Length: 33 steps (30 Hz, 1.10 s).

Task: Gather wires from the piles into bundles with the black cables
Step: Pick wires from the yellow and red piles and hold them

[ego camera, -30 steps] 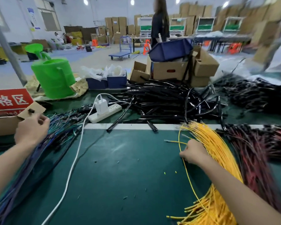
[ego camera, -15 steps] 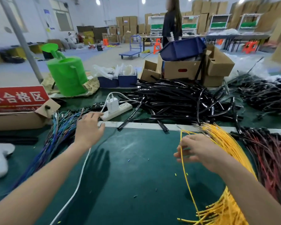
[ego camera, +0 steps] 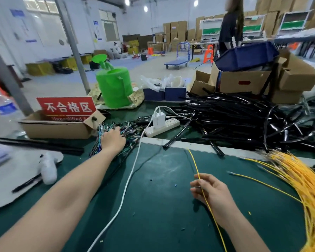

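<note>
A single yellow wire (ego camera: 194, 161) runs up from my right hand (ego camera: 210, 194), which pinches it over the green mat. The yellow wire pile (ego camera: 298, 177) lies to the right of that hand. My left hand (ego camera: 113, 140) reaches far left and rests on the pile of blue and green wires (ego camera: 129, 129), fingers curled into the strands. Whether it holds any wire is hidden by the hand. A big heap of black cables (ego camera: 244, 120) lies at the back of the table, beyond both hands.
A white power strip (ego camera: 162, 127) with a charger sits behind the mat, its white cord (ego camera: 129, 180) crossing the mat (ego camera: 162, 206) between my arms. A cardboard box with a red sign (ego camera: 65, 108) stands at left, a green watering can (ego camera: 115, 86) behind. A person stands far back.
My right hand has drawn one yellow wire out of the pile and moved left and nearer. My left hand has moved onto the blue and green wire pile.
</note>
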Motion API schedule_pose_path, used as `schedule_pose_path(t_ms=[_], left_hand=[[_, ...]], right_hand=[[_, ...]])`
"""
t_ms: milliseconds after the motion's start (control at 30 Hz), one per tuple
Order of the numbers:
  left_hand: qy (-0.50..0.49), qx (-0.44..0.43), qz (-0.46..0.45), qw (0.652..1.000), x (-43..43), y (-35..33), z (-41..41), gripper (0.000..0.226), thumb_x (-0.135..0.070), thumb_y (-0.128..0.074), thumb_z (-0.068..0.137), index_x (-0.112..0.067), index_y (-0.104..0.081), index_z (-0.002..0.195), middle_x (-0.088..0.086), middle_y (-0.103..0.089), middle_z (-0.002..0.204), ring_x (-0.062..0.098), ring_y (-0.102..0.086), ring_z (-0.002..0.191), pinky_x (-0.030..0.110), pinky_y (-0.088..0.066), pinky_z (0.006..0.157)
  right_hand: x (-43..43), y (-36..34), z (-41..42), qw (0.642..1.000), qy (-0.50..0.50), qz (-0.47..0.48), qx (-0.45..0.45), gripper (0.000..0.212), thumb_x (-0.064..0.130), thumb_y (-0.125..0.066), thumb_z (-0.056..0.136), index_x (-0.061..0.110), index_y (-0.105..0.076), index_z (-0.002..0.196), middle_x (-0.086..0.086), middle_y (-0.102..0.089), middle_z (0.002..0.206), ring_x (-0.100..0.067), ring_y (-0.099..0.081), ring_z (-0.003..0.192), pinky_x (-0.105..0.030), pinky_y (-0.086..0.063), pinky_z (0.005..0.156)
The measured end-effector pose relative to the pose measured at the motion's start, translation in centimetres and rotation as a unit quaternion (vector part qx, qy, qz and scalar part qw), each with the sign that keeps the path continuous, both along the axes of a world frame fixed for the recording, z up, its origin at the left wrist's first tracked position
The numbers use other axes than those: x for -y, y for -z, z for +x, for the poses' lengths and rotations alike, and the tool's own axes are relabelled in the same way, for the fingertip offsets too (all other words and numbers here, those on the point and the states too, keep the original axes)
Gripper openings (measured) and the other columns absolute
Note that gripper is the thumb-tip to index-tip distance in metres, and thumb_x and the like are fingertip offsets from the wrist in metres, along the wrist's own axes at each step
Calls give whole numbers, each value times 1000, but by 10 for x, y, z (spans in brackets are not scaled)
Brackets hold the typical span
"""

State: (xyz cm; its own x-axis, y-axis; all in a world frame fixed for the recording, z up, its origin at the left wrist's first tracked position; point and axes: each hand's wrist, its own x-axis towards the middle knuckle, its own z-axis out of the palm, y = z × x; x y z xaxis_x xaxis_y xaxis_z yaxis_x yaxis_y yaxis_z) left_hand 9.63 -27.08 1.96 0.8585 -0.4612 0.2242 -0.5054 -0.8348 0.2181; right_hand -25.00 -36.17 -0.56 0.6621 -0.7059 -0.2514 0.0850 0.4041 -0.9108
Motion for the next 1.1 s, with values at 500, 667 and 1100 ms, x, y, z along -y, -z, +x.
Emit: schedule_pose_path(t_ms=[500, 667, 1100], left_hand=[[-56, -9, -296, 953, 1, -84, 13, 21, -18, -34, 102, -5, -48, 111, 17, -59, 102, 32, -58, 87, 44, -49, 76], [57, 9, -568, 821, -10, -151, -55, 12, -23, -41, 101, -16, -49, 96, -3, -59, 78, 6, -54, 64, 33, -48, 65], [243, -338, -499, 760, 23, -11, -292, 28, -8, -58, 92, -24, -69, 111, -4, -57, 86, -3, -49, 51, 10, -38, 51]], right_hand=[[5, 5, -4, 998, 13, 55, 34, 18, -7, -40, 96, 6, -49, 86, -17, -70, 72, -17, -59, 53, -22, -51, 51], [2, -9, -5, 997, 18, 71, 33, 19, -7, -44, 92, 3, -60, 93, -17, -71, 77, -10, -46, 50, -16, -34, 44], [-9, -61, 10, 980, 122, 61, 146, 32, 16, -53, 95, 10, -74, 71, -5, -74, 75, -14, -65, 63, -22, -53, 57]])
